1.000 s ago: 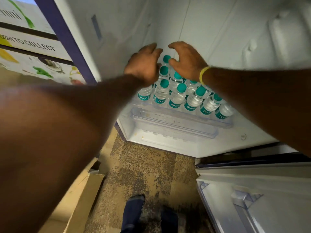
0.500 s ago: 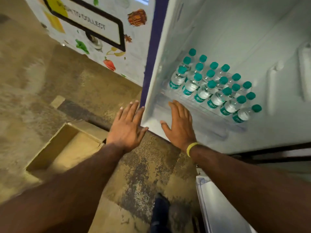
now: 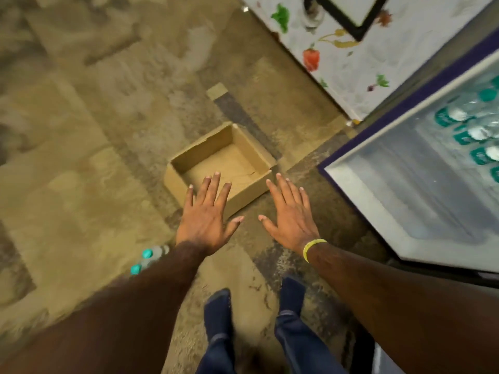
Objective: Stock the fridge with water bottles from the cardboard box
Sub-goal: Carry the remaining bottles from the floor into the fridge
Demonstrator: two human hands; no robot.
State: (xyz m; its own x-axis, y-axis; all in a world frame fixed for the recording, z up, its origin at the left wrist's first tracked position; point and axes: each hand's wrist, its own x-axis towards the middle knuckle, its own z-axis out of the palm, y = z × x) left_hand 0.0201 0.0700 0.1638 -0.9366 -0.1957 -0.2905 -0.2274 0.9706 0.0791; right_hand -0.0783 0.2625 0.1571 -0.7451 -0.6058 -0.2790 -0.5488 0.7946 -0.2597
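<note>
A shallow cardboard box lies on the carpet with nothing visible inside it. My left hand hovers flat over its near edge, fingers spread, holding nothing. My right hand, with a yellow wristband, is spread just right of the box and holds nothing. The fridge stands open at the right, with several teal-capped water bottles in rows inside, blurred. Two more teal-capped bottles lie on the floor beside my left forearm, partly hidden by it.
A white panel with printed vegetables stands behind the fridge at the upper right. My two legs in dark trousers are at the bottom centre. Patchy brown carpet spreads to the left.
My view has swung left and down, from the fridge shelf to the box on the floor. Both hands drew back from the bottles in the fridge and now hover spread by the box.
</note>
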